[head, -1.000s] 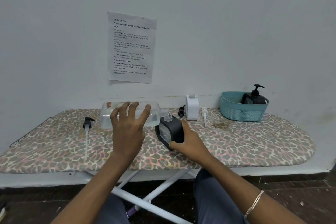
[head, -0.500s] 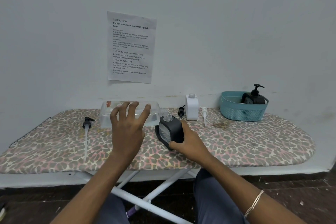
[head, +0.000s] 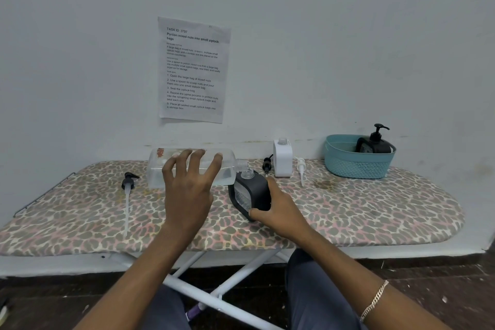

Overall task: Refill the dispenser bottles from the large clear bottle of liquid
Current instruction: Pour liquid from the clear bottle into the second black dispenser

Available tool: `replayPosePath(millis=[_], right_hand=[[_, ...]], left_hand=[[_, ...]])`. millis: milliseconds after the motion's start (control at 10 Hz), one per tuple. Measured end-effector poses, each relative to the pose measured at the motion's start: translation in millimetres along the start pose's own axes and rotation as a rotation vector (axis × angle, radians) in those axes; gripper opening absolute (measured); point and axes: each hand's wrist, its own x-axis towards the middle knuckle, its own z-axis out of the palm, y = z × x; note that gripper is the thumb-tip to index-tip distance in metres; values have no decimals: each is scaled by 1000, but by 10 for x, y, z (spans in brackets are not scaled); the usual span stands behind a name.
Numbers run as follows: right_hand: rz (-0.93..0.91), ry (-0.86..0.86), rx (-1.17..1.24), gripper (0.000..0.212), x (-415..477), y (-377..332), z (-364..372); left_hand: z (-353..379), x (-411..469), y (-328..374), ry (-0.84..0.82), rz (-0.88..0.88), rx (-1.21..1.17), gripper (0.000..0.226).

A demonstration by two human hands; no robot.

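Leopard-print cover on ironing board point(head: 375, 211), white legs point(head: 214, 292) crossed under it, dark floor point(head: 428, 284), pale wall point(head: 348, 48) with taped printed sheet point(head: 194, 69).

Head view only. Left hand point(head: 187, 190): grip wrapped over large clear bottle point(head: 155, 169), held on its side, mouth right at the open neck of black dispenser bottle point(head: 253, 193) (some liquid lies low in the clear one). Right hand point(head: 281, 209): grip closed round that black bottle's side, tilted on the board.

Around: long-tube pump point(head: 127, 187) lying left; white dispenser bottle point(head: 282, 159) upright by the wall, black pump point(head: 267, 165) and white pump point(head: 301, 169) either side; teal basket point(head: 356, 166) far right holding a pump-topped black bottle point(head: 375, 142). Left hand hides much of the clear bottle's middle.
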Motion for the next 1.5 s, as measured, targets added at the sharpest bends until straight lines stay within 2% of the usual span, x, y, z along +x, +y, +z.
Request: replayPosePath(millis=[1500], right_hand=[[7, -2, 14, 67, -9, -15, -10]], left_hand=[[-7, 28, -5, 17, 18, 17, 81]])
